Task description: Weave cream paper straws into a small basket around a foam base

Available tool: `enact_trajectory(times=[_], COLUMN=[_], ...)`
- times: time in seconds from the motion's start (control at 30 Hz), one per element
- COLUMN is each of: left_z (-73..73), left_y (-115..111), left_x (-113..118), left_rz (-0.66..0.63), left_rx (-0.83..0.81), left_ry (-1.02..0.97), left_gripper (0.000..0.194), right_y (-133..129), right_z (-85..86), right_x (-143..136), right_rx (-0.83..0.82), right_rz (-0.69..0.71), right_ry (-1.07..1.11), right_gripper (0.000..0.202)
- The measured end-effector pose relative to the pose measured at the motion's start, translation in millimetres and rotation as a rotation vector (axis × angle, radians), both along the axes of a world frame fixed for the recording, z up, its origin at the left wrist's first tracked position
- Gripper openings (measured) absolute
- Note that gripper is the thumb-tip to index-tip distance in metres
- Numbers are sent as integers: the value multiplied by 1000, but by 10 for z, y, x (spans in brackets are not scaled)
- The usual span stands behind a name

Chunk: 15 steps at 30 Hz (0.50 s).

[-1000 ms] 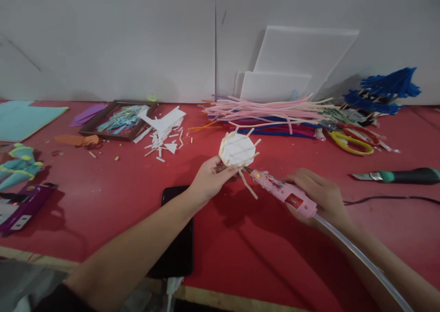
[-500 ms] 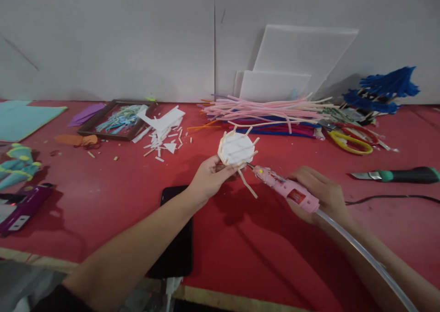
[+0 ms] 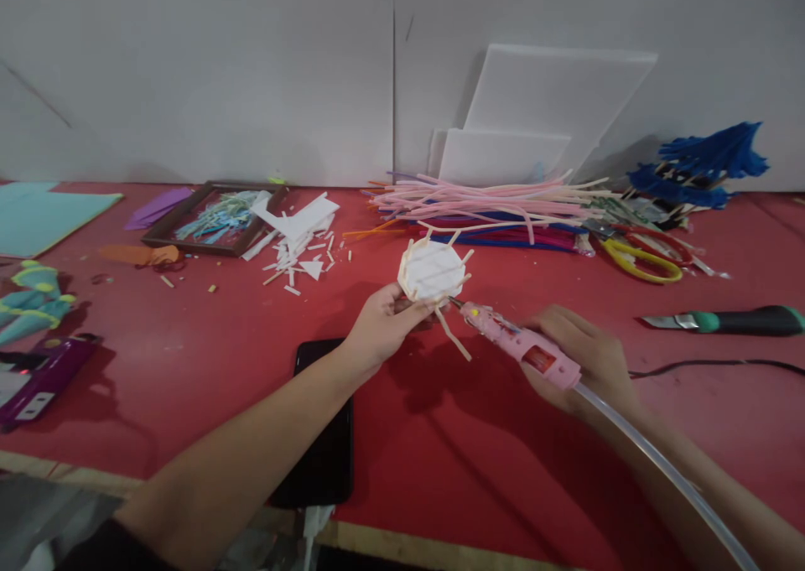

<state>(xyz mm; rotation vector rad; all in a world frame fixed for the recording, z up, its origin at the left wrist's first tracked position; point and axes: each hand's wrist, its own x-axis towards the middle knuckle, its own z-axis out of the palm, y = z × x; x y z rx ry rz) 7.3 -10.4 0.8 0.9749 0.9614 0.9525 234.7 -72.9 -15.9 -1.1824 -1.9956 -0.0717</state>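
Between the thumb and fingers of my left hand (image 3: pixel 385 326) is a round white disc (image 3: pixel 433 269) with cream-coloured strips fixed around its edge. Short ends stick out at the top and right, and one longer cream strip (image 3: pixel 454 334) hangs from the lower edge. My right hand (image 3: pixel 582 349) is wrapped round a pink glue gun (image 3: pixel 521 349), with a clear glue stick (image 3: pixel 660 462) running out of its back. The gun's metal nozzle points left and meets or nearly meets the disc's lower right edge. Some fingers of both hands are hidden.
On the red table (image 3: pixel 440 470), a black phone (image 3: pixel 319 454) lies below my left forearm. Behind are foam scraps (image 3: pixel 305 227), a brown frame (image 3: pixel 207 248) and pink sticks (image 3: pixel 490 202). Scissors (image 3: pixel 641 261) and a bare-bladed cutter (image 3: pixel 723 321) lie right, a purple power strip (image 3: pixel 44 378) left.
The glue gun and my right hand have shifted very slightly left. My left hand and the disc have stayed almost still.
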Motion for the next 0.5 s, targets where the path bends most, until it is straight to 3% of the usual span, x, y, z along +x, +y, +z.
enact_trajectory(times=[0.5], left_z=[14], left_y=[-1], left_x=[-4], left_rz=[-10], left_rx=[0], left_ry=[-1], left_gripper=[33], right_y=[-46], right_z=[33], right_x=[-31], right_rx=[-79], right_rz=[-63], right_ry=[18], right_gripper=[13])
